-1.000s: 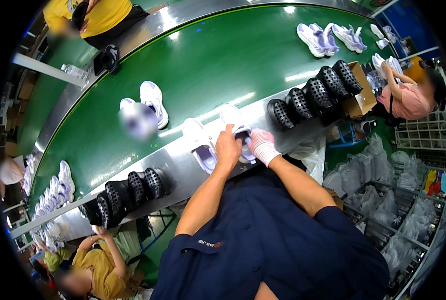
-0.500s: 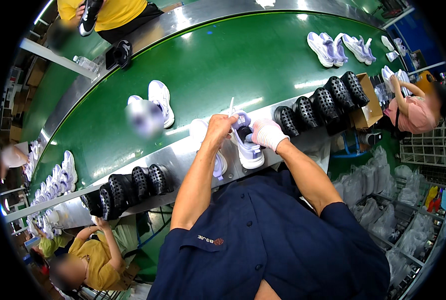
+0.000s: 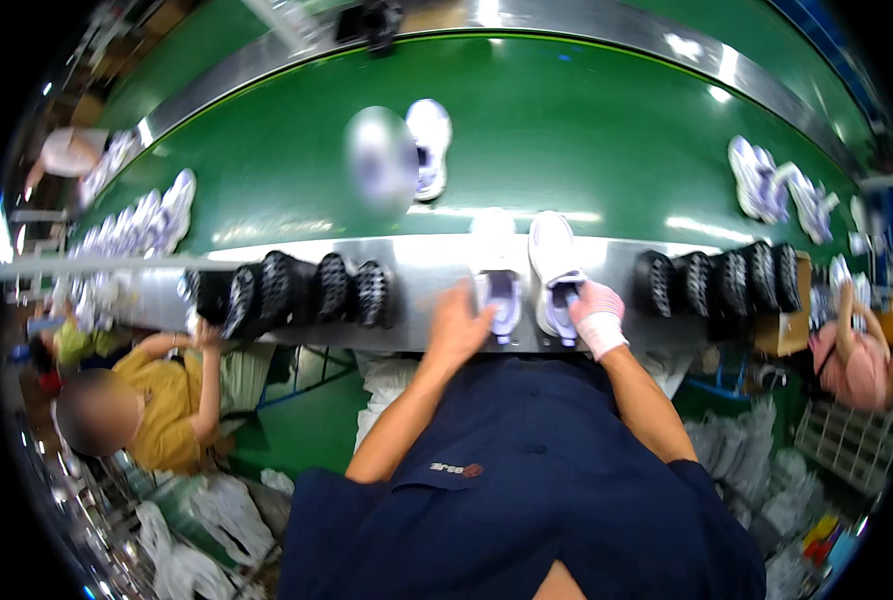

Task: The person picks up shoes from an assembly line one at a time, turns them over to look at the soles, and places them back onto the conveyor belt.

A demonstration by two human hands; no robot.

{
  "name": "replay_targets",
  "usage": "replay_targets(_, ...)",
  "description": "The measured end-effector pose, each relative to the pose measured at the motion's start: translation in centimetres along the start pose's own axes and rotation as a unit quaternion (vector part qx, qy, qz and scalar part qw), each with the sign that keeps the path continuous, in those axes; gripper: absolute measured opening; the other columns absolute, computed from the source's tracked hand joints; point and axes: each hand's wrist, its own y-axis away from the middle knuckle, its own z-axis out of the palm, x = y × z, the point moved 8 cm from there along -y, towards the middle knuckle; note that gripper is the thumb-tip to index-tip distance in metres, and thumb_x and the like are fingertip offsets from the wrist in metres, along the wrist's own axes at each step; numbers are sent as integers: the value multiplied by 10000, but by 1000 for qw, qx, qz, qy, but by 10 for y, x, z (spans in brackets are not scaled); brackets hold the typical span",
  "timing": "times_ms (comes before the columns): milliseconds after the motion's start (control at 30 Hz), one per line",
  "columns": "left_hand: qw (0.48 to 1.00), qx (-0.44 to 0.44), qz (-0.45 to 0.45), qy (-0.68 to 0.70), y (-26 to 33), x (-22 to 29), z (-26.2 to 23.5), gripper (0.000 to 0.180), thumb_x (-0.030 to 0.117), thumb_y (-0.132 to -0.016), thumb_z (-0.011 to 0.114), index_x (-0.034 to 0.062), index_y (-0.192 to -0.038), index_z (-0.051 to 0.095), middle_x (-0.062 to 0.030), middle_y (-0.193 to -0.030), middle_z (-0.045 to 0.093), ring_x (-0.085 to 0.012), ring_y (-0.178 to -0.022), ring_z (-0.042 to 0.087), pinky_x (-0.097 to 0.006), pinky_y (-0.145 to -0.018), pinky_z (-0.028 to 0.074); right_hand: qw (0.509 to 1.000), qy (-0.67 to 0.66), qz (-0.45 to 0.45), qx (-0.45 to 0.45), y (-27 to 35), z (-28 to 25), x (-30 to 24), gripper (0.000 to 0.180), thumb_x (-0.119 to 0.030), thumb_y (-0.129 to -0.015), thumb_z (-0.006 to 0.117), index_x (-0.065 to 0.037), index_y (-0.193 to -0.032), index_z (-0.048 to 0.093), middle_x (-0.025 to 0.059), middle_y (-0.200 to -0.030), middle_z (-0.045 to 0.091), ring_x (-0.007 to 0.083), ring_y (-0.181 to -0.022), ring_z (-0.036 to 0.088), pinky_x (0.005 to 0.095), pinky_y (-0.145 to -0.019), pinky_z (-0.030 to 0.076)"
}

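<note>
Bright metal edging (image 3: 417, 255) runs along the near side of a green table (image 3: 587, 130). Over it, the left hand (image 3: 459, 325), blurred, spreads loosely beside the left shoe (image 3: 497, 272); whether they touch, I cannot tell. The gloved right hand (image 3: 599, 316) grips the right shoe (image 3: 553, 250) beside its heel opening. Both shoes sit upright, toes far. Good handling probably means a light hold there, without crushing the opening. Black holed forms (image 3: 729, 283) stand left and right; farther left lies another white shoe (image 3: 429, 150).
</note>
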Motion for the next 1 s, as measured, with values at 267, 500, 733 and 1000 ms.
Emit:
replay_targets(267,985,161,46,34,25,-4,-43,338,112,-875,708,-13,-1184,650,-195,-1037,644,-376,-995,618,-457,-907,497,990,91,-69,-84,28,-26,-15,551,-545,-898,670,0,-936,733,279,-941,712,456,-940,689,515,-818,548)
replay_targets(500,870,409,-86,-264,72,-78,-199,403,262,-848,798,15,-1131,652,-154,-1086,614,-371,-992,565,-458,-841,490,969,-186,-115,-116,75,-59,-90,362,-377,-908,719,-16,-920,743,230,-761,694,403,-727,700,448,-659,538)
replay_targets(733,872,440,6,-215,86,-3,-243,437,257,-796,837,0,-1111,676,-124,-1079,625,-336,-987,574,-454,-855,483,928,-332,-161,-52,62,-32,-130,323,-256,-925,740,6,-1115,729,139,-799,735,208,-700,692,329,-694,544)
replay_targets(1000,931,289,206,84,70,65,-168,430,299,-829,819,10,-1098,650,-181,-1162,632,-381,-1118,598,-460,-990,475,617,-711,-75,-329,100,-31,-204,368,-233,-946,701,-37,-1249,628,51,-1149,678,168,-1031,663,321,-909,541)
